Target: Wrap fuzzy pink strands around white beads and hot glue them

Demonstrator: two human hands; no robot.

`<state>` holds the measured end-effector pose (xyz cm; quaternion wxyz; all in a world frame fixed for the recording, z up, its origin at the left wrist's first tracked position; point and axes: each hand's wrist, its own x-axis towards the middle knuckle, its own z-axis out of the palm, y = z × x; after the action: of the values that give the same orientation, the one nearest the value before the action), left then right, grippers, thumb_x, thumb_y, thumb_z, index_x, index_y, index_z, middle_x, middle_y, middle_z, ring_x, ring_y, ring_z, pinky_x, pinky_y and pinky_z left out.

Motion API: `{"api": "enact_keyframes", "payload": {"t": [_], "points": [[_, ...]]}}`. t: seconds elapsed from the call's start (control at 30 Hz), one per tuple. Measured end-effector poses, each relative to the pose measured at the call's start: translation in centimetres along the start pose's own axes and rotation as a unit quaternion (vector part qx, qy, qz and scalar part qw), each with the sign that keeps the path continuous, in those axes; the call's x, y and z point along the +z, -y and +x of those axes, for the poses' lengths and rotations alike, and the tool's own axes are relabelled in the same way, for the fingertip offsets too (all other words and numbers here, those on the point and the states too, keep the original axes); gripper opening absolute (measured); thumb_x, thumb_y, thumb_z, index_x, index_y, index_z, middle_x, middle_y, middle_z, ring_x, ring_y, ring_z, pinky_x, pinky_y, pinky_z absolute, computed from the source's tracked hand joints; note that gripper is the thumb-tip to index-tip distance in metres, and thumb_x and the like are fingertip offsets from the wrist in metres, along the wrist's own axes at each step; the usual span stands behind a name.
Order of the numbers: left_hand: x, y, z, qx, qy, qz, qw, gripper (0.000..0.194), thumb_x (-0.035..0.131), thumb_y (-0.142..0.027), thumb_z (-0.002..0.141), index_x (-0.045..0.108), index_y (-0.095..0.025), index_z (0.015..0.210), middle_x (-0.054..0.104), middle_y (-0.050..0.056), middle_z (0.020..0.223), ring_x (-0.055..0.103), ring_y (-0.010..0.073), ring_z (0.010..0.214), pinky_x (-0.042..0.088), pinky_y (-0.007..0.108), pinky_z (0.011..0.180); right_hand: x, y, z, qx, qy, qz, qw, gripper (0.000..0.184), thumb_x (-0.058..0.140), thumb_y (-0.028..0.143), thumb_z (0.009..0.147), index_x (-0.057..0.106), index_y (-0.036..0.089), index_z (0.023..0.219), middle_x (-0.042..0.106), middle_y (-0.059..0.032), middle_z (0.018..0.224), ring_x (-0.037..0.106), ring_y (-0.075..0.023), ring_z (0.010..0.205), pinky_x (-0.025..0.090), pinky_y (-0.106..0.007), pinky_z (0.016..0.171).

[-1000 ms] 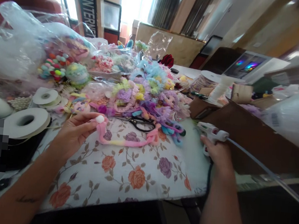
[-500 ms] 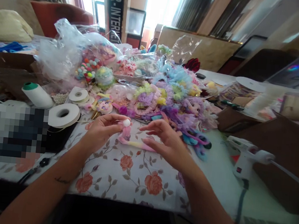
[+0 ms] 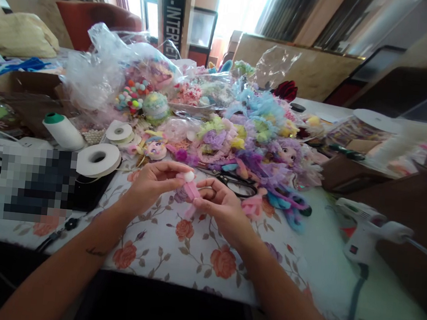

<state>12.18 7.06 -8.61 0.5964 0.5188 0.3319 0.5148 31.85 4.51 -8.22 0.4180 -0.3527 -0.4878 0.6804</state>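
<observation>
Over the flowered tablecloth (image 3: pixel 166 261), my left hand (image 3: pixel 150 184) pinches a pink fuzzy strip by its upper end, where a small white ball (image 3: pixel 189 176) shows at the fingertips. Lower down, my right hand (image 3: pixel 222 206) has its thumb and fingers closed on the same pink fuzzy strip (image 3: pixel 192 191). The strip's loose end hangs below the fingers. Just behind my right hand lie black-handled scissors (image 3: pixel 246 187). A pink fuzzy piece (image 3: pixel 252 204) rests on the cloth to the right of that hand.
White ribbon spools (image 3: pixel 85 160) and a thread cone (image 3: pixel 63 133) stand at left. A heap of pastel trims and doll heads (image 3: pixel 239 132) fills the back. On the right are a glue gun (image 3: pixel 365 232) with its cord and a cardboard box (image 3: pixel 412 209).
My right hand has moved in from the right and closed on the pink strip. The strip now hangs down between the hands, and the scissors have come into fuller view.
</observation>
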Motion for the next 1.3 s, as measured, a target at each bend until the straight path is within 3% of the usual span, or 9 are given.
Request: {"api": "enact_keyframes", "payload": {"t": [0.27,0.5,1.0,1.3], "points": [[-0.13,-0.08,-0.04,0.021,0.017,0.056,0.998,0.023,0.082,-0.024,0.072,0.079,-0.022,0.094,0.074,0.008,0.109,0.069,0.0231,0.102,0.058,0.03,0.084,-0.2,0.44,-0.36,0.053,0.019,0.034,0.998,0.037,0.086,0.03,0.069,0.067,0.019,0.098,0.076,0.0005,0.073,0.07,-0.0141,0.059,0.052,-0.026,0.059],[-0.11,-0.13,-0.1,0.036,0.026,0.054,0.998,0.021,0.081,-0.022,0.074,0.078,-0.023,0.095,0.073,0.007,0.111,0.068,0.0224,0.103,0.059,0.03,0.083,-0.23,0.59,-0.4,0.091,0.025,0.054,0.994,0.038,0.086,0.028,0.069,0.069,0.018,0.101,0.077,-0.0007,0.074,0.07,-0.0133,0.058,0.054,-0.024,0.06],[-0.12,-0.24,-0.14,0.048,0.03,0.068,0.996,0.018,0.079,-0.021,0.075,0.078,-0.022,0.093,0.074,0.007,0.107,0.068,0.0216,0.102,0.057,0.03,0.084,-0.23,0.15,-0.55,0.053,0.031,0.034,0.998,0.038,0.084,0.027,0.072,0.07,0.022,0.107,0.077,-0.0002,0.073,0.071,-0.014,0.058,0.057,-0.026,0.059],[0.47,-0.76,-0.37,0.09,0.008,0.152,0.984,0.017,0.074,-0.014,0.074,0.077,-0.02,0.089,0.075,0.007,0.102,0.069,0.0217,0.1,0.058,0.028,0.078,-0.2,-0.08,-0.48,0.043,0.022,0.029,0.998,0.032,0.085,0.026,0.07,0.073,0.022,0.1,0.076,0.0006,0.071,0.07,-0.0136,0.058,0.055,-0.024,0.056]]}}
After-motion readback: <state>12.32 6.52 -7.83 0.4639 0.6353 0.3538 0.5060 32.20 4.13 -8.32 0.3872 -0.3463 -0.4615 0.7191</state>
